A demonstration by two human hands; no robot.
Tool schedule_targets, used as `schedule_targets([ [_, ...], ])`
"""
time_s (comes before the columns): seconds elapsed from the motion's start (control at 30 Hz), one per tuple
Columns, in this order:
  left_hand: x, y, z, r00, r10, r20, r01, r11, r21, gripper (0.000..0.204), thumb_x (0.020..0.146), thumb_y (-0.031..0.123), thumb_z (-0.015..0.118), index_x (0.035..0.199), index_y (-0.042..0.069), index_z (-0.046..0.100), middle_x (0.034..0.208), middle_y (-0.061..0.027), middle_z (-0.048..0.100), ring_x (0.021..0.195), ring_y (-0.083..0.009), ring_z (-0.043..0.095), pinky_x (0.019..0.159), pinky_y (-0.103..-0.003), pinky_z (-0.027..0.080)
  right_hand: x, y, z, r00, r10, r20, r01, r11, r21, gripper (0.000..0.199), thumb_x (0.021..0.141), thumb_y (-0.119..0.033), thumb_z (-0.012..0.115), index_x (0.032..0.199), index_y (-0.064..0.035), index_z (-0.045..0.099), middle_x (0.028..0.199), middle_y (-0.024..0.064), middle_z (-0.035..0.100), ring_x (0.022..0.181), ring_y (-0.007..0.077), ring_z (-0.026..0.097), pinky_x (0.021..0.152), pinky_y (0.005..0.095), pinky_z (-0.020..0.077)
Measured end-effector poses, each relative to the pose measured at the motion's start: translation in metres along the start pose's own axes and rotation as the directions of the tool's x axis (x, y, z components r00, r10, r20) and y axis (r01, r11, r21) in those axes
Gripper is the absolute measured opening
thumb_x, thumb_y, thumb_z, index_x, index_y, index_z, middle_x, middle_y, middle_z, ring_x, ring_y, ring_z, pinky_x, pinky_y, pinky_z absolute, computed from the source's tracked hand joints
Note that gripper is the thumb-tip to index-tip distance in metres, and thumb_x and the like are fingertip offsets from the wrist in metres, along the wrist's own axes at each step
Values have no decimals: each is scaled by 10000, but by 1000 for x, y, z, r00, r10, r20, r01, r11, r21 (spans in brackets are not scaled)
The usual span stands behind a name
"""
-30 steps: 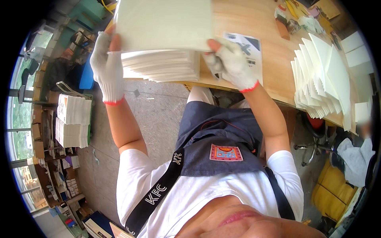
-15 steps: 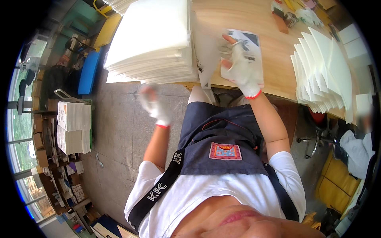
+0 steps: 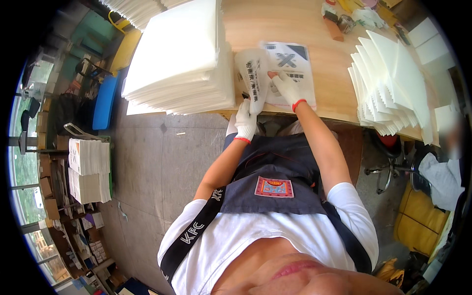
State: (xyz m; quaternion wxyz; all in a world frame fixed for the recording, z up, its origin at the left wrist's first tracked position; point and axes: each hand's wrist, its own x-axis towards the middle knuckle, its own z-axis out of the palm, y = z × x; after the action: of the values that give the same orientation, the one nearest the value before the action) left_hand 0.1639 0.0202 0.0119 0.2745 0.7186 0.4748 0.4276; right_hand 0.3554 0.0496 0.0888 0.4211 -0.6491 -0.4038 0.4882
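Note:
A clear printed plastic bag (image 3: 253, 73) stands up curved at the front edge of the table, beside a tall stack of white paper sheets (image 3: 177, 49). My left hand (image 3: 244, 122), in a white knit glove with red cuff, is closed on its lower left edge. At its right side is my right hand (image 3: 286, 90), gloved the same way with bare fingertips showing; its fingers are bent and pinch the bag's edge. Beneath and beyond the right hand lies another printed bag (image 3: 300, 64), flat on the table.
Fanned white paper bundles (image 3: 388, 83) stand on the right of the wooden table (image 3: 334, 64). A tape dispenser (image 3: 339, 24) lies at the back. On the floor to the left, a trolley carries stacked packs (image 3: 88, 167); a blue board (image 3: 104, 101) stands behind it.
My left hand has come up from below the stack to the bag's lower edge. My right hand has lowered slightly, and the bag has curled up with its print showing.

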Motion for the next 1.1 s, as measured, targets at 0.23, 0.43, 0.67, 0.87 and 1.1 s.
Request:
schedule_targets([
  [0.23, -17, 11, -10, 988, -87, 131, 111, 975, -192, 253, 785, -4, 507, 1032, -1, 562, 896, -178, 552, 847, -320, 551, 741, -329, 435, 9, 27, -16, 844, -420, -333, 356, 904, -236, 757, 791, -408, 621, 1340, 8, 308, 960, 164, 631, 933, 274, 586, 848, 312, 425],
  [0.43, -16, 26, -32, 982, 81, 169, -62, 991, -116, 228, 791, -17, 526, 1011, -1, 584, 884, -138, 553, 824, -266, 548, 723, -282, 434, 12, -13, -45, 820, -560, 116, 565, 761, -319, 807, 734, -351, 689, 1352, -7, 301, 1162, 182, 546, 1086, 250, 509, 887, 315, 403],
  [0.67, -13, 22, -27, 989, -33, 145, 80, 941, -329, 260, 806, 27, 531, 1063, 10, 568, 939, -152, 552, 867, -269, 549, 769, -293, 439, -18, -69, -50, 882, -261, 391, 422, 807, -414, 498, 745, -220, 662, 1162, 8, 511, 1016, 129, 622, 1009, 177, 541, 891, 300, 410],
  [0.87, 4, 41, -23, 975, 117, 192, -144, 980, 139, 580, 690, 99, 664, 1231, 94, 455, 1170, -139, 498, 1068, -346, 467, 901, -399, 394, -20, -120, -135, 909, -415, 39, 346, 700, -625, 530, 774, -78, 543, 1291, -54, 428, 1225, 128, 542, 1102, 233, 534, 916, 283, 420],
  [1.1, -1, 36, -6, 935, 203, 292, -278, 929, 244, 564, 672, 122, 682, 1197, 90, 481, 1150, -127, 515, 1077, -341, 450, 926, -416, 360, -37, -134, -66, 727, -687, 2, 130, 135, -982, 219, 826, -129, 443, 1005, -111, 568, 921, 122, 594, 806, 285, 600, 686, 399, 490],
])
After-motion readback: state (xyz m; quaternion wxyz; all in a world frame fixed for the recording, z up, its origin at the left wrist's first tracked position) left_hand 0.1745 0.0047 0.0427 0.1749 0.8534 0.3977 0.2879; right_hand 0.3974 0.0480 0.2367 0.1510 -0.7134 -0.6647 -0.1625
